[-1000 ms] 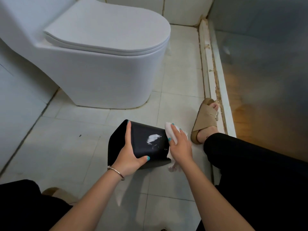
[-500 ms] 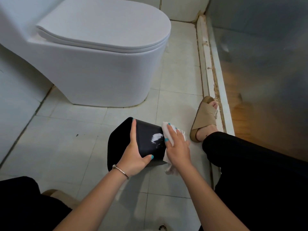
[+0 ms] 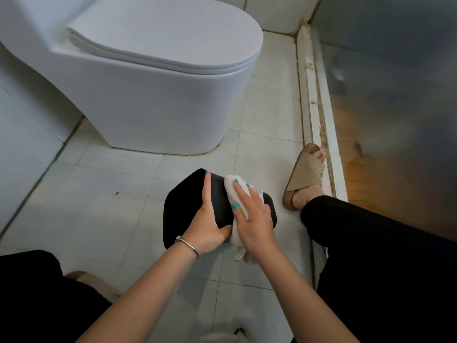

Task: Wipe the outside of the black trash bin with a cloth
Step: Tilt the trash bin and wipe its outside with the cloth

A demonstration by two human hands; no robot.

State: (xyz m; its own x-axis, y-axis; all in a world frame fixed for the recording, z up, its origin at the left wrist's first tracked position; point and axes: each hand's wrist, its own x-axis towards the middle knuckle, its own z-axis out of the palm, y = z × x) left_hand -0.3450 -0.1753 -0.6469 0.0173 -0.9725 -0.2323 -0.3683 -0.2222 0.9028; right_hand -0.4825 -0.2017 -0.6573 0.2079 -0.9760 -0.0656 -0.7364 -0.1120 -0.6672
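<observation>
L hand [image 3: 207, 222] grips black bin [image 3: 181, 206]; R hand [image 3: 254, 219], fingers flat, presses white cloth [image 3: 232, 191] on it.

No text, label, brand, number or sign can be read anywhere in the head view.
</observation>
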